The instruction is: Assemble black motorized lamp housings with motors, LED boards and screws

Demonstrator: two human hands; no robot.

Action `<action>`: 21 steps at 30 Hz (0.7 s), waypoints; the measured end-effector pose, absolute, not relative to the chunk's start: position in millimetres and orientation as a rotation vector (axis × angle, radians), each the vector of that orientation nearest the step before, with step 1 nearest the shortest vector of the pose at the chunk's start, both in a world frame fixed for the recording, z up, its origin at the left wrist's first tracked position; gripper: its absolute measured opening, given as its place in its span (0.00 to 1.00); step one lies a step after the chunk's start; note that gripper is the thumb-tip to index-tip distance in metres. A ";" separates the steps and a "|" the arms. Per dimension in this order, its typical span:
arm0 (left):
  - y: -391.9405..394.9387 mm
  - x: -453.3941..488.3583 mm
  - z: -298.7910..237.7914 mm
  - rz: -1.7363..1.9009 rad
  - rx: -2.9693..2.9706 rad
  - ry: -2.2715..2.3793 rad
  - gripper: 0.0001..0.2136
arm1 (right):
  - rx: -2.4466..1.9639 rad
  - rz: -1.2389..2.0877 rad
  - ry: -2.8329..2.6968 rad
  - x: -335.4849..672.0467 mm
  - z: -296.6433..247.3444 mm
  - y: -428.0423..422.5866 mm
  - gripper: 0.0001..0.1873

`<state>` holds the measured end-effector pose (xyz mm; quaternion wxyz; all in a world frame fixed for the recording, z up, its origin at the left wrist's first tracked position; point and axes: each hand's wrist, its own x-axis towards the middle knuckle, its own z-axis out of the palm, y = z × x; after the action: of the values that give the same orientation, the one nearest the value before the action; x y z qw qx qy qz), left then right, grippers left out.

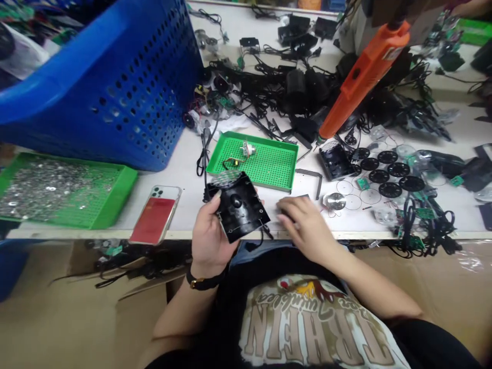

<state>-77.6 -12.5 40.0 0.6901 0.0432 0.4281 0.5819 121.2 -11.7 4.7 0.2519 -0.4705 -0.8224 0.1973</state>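
A black plastic housing (242, 207) with a slotted grille end lies tilted in my left hand (211, 236), thumb over its edge and fingers beneath. A black cable hangs by its lower corner. My right hand (307, 225) is low over the table's front, to the right of the housing. Its fingers are somewhat blurred, curved and apart, and I see nothing in them. Just behind them, a dark flat piece (305, 197) shows partly. Beyond the housing, a green perforated tray (269, 166) holds a small motor-like part (248, 149) with wires.
A blue basket (142, 97) stands at left, above a green tray of small metal parts (125, 187) and a phone (156, 215). An orange electric screwdriver (363, 79) hangs at right. Nearby are another black housing (336, 161), black discs (379, 176), a silver disc (335, 201) and tangled cables (418, 220).
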 end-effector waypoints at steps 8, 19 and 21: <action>-9.1 -34.5 0.8 0.940 -0.004 0.824 0.18 | -1.534 0.111 -1.752 238.1 -52.9 -31.3 0.18; -4.7 -20.7 1.8 0.927 0.032 0.852 0.20 | -1.675 0.398 -1.617 248.8 -83.1 -15.1 0.32; -5.6 -20.0 1.4 0.914 0.045 0.859 0.21 | -1.663 0.379 -1.644 251.8 -81.9 -13.9 0.31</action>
<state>-20.0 -5.6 1.4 0.8094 0.0209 0.4020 0.4275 251.8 -13.9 -81.9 0.3766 -0.6502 -0.6430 0.1482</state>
